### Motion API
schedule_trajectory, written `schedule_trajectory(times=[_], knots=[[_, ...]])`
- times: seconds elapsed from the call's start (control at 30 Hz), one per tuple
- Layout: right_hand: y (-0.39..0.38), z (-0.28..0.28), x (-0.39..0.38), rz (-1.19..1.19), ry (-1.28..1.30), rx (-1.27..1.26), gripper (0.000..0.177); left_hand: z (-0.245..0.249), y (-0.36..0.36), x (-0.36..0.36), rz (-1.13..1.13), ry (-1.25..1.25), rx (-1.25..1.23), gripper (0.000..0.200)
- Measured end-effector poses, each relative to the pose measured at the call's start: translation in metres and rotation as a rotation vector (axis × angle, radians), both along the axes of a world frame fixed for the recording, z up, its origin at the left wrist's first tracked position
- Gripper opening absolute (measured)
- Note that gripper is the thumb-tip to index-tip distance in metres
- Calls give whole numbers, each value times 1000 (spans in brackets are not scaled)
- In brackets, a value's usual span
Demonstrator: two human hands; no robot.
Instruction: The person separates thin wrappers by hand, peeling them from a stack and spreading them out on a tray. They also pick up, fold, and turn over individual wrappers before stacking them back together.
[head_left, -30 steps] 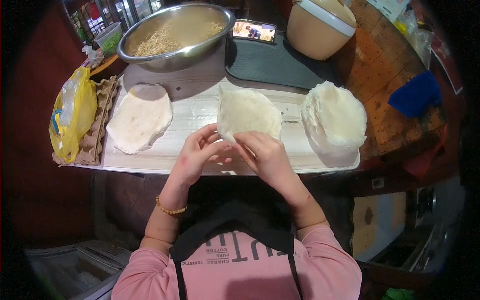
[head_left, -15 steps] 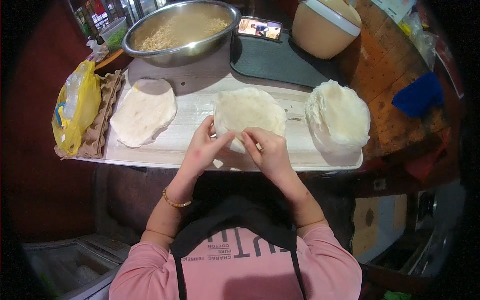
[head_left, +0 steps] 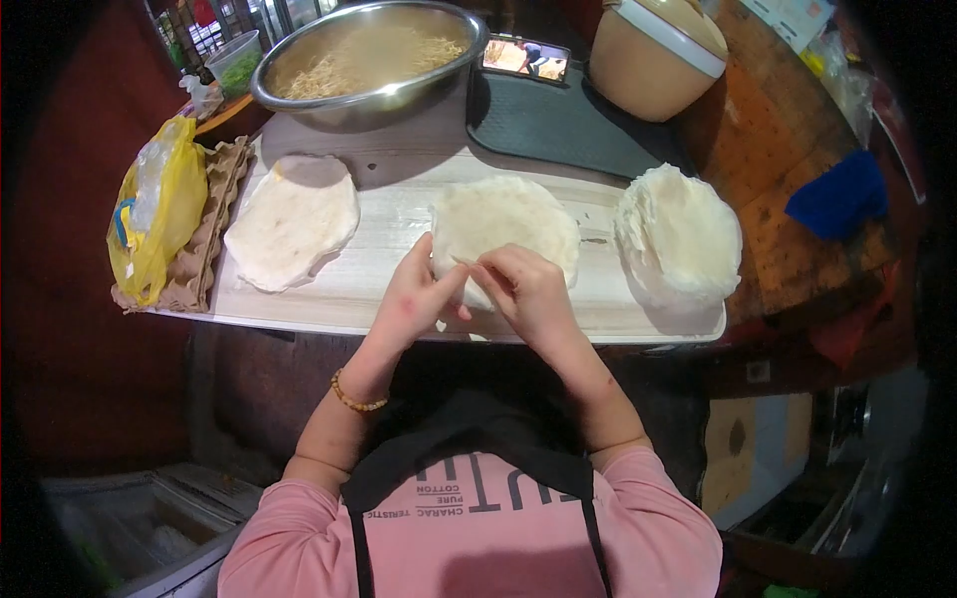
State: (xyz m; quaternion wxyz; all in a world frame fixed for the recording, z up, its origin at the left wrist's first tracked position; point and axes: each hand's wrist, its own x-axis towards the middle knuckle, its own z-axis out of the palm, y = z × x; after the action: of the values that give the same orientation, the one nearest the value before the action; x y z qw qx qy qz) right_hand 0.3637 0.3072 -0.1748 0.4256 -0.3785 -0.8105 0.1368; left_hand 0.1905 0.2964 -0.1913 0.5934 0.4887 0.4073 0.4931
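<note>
A round pale wrapper sheet (head_left: 508,214) lies on the light wooden board (head_left: 399,269) in front of me. My left hand (head_left: 414,297) is at its near left edge, thumb and fingers closed on that edge. Right beside it, my right hand (head_left: 523,289) pinches at the same near edge, and the two sets of fingertips almost touch. To the left lies another round sheet pile (head_left: 292,221). A thicker stack of round sheets (head_left: 681,234) with ragged edges sits at the right end of the board.
Behind the board stand a steel bowl (head_left: 369,105) of shredded food, a dark tray (head_left: 568,125) with a phone (head_left: 524,58), and a tan lidded container (head_left: 653,65). A yellow bag (head_left: 159,214) rests on an egg carton (head_left: 204,254) at left. A blue cloth (head_left: 839,194) lies right.
The view has shifted slightly. My left hand's fingers have moved a little under its thumb, while both hands stay at the sheet's near edge. The phone's picture differs.
</note>
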Motion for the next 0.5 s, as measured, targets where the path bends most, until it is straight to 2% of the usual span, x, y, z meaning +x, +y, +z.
schedule_trajectory(times=[0.1,0.3,0.4,0.5], knots=[[-1,1,3,10,-2,-32,11,-2,0,-1,3,9,20,37],[-3,16,26,54,119,-350,19,6,0,-3,88,-74,-58,39],[-8,16,32,73,40,-439,23,1,3,-10,94,-59,-61,43],[-13,5,28,117,78,-374,26,0,3,-8,83,-70,-74,48]])
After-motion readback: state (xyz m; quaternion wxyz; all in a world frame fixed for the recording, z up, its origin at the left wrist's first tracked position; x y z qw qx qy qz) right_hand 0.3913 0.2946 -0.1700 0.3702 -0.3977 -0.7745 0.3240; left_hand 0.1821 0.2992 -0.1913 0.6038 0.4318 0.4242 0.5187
